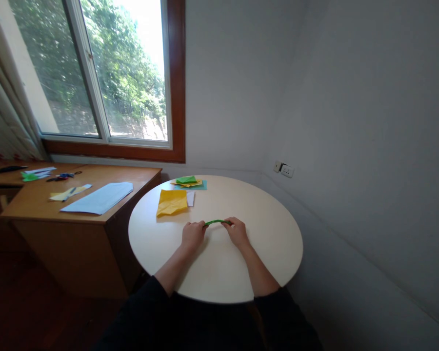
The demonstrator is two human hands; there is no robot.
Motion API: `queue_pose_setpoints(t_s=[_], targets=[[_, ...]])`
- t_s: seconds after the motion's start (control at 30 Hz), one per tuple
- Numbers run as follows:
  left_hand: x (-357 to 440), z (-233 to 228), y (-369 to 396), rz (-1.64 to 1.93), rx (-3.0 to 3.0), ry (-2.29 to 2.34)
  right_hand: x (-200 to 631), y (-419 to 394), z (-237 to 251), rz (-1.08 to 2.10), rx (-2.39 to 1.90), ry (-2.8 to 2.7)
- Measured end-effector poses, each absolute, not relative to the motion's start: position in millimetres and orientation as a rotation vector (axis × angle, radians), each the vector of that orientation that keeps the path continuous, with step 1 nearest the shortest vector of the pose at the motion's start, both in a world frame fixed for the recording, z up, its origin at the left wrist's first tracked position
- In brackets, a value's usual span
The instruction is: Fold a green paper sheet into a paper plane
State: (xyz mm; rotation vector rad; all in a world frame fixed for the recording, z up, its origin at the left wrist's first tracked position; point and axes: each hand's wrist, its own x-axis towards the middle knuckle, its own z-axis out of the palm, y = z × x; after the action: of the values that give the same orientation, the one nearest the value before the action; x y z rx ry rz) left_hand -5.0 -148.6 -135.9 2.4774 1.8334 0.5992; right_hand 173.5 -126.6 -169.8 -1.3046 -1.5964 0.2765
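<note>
A thin green folded paper strip (217,222) arches just above the round cream table (270,234). My left hand (193,234) pinches its left end and my right hand (237,231) pinches its right end, both hands resting near the table's middle. Beyond my left hand lies a crumpled yellow paper sheet (171,202) with a small white slip (190,197) beside it. Farther back sits a small stack of green, yellow and teal papers (189,182).
A wooden desk (84,214) stands left of the table, carrying a light blue sheet (99,198), yellow and green scraps, scissors (60,177) and a dark tool. A window is behind it. A wall socket (286,170) sits at the right wall.
</note>
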Motion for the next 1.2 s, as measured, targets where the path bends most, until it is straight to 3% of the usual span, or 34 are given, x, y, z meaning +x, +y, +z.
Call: queue_pose_setpoints(t_s=[0.73, 1.2], targets=[[-4, -148, -141, 0.685, 2.321, 1.785, 186, -123, -172, 0.287, -1.606, -1.158], [-5, -157, -132, 1.033, 1.888, 1.335, 180, -119, -171, 0.522, -1.335, -1.074]])
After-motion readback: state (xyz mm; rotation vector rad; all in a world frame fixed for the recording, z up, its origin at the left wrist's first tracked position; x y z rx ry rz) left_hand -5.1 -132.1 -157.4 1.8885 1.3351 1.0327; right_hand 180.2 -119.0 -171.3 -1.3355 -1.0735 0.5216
